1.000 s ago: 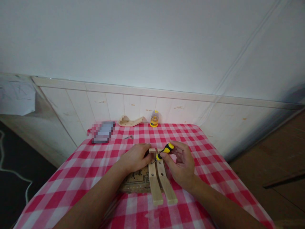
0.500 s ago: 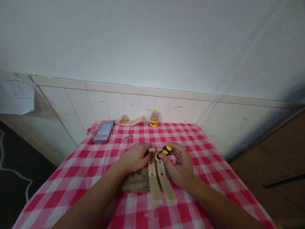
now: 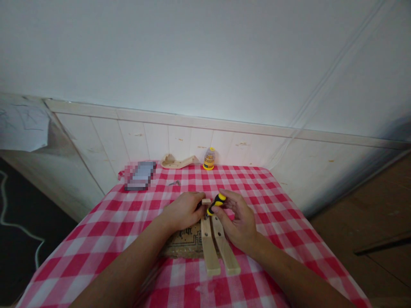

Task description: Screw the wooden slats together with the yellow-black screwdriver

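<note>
My right hand (image 3: pixel 240 220) grips a black and yellow screwdriver (image 3: pixel 217 203) by its handle, fingers and thumb closed round it. The screwdriver leans over the left of two pale wooden strips, its tip low against the wood and hard to see. My left hand (image 3: pixel 184 211) is closed at the far end of the left wooden strip (image 3: pixel 210 252), its fingertips partly hidden there. Beside it lies the right wooden strip (image 3: pixel 227 252). Both have dark screw holes and rest partly on a brown printed board (image 3: pixel 183 244).
Near the wall stand a curved wooden piece (image 3: pixel 176 162) and a clear, yellow-based bit container (image 3: pixel 209 160). A blurred-out phone-like slab (image 3: pixel 141 175) and several small screws (image 3: pixel 175 183) lie on the red checked tablecloth (image 3: pixel 257 286).
My right hand has moved slightly left, and the screwdriver handle now stands a little steeper. My left hand keeps its place at the wood.
</note>
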The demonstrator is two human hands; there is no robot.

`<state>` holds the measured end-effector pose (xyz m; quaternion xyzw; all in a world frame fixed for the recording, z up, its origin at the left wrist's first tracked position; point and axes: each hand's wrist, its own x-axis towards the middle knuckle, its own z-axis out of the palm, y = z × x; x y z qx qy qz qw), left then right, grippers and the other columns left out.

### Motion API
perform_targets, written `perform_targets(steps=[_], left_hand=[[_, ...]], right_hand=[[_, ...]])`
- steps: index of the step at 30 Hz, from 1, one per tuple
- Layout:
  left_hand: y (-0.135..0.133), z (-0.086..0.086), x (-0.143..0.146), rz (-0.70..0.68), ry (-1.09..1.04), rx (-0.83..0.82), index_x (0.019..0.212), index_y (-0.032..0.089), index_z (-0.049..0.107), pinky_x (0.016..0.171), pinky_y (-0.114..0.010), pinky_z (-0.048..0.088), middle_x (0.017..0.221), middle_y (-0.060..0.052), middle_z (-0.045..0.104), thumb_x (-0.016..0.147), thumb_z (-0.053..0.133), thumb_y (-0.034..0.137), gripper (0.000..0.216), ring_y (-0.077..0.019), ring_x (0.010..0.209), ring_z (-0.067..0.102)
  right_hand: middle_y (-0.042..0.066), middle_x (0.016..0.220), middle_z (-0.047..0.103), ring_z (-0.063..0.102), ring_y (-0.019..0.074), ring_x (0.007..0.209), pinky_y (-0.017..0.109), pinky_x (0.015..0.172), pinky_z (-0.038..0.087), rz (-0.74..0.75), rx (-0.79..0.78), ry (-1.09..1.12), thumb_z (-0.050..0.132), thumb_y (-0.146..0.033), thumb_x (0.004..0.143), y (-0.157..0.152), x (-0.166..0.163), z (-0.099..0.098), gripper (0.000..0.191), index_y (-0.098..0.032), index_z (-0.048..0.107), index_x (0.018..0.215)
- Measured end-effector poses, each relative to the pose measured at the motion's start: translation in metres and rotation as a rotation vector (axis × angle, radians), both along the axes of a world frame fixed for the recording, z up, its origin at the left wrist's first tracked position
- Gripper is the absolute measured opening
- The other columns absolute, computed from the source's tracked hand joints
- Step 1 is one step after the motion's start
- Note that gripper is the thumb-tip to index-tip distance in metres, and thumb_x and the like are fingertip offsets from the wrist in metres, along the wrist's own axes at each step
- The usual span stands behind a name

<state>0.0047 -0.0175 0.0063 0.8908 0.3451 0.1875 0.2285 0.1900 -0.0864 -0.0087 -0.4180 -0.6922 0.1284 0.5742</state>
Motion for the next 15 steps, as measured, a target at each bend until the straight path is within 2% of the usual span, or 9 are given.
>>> perform_targets(steps=[6,11,15], left_hand=[[0.0005,-0.0024,-0.0001,0.005,-0.01,-0.016,0.091,0.018,0.063,0.067,-0.028,0.042,0.088,-0.007,0.072,0.095,0.047,0.028,0.019,-0.0202,0.079,0.066],[0.0017,-0.0028,0.0007,0.006,-0.001,-0.042,0.094,0.018,0.065,0.071,-0.029,0.045,0.092,-0.008,0.073,0.094,0.048,0.028,0.02,-0.0217,0.083,0.067],[0.0008,-0.0007,0.0015,0.018,-0.001,-0.041,0.093,0.017,0.065,0.071,-0.029,0.044,0.091,-0.009,0.073,0.094,0.048,0.028,0.02,-0.0222,0.083,0.067]], right_hand=[[0.009,0.112,0.075,0.077,0.0213,0.095,0.035,0.08,0.065,0.157,-0.082,0.075,0.064,-0.023,0.096,-0.0011,-0.0014,0.0104,0.033,-0.027,0.058,0.129],[0.005,0.098,0.077,0.078,0.0187,0.082,0.03,0.068,0.065,0.116,-0.091,0.099,0.07,-0.025,0.092,0.0011,-0.0036,0.0111,0.032,-0.026,0.061,0.123],[0.005,0.102,0.077,0.078,0.0188,0.083,0.031,0.071,0.066,0.087,-0.069,0.084,0.073,-0.023,0.089,-0.0004,-0.0047,0.01,0.033,-0.027,0.062,0.12]])
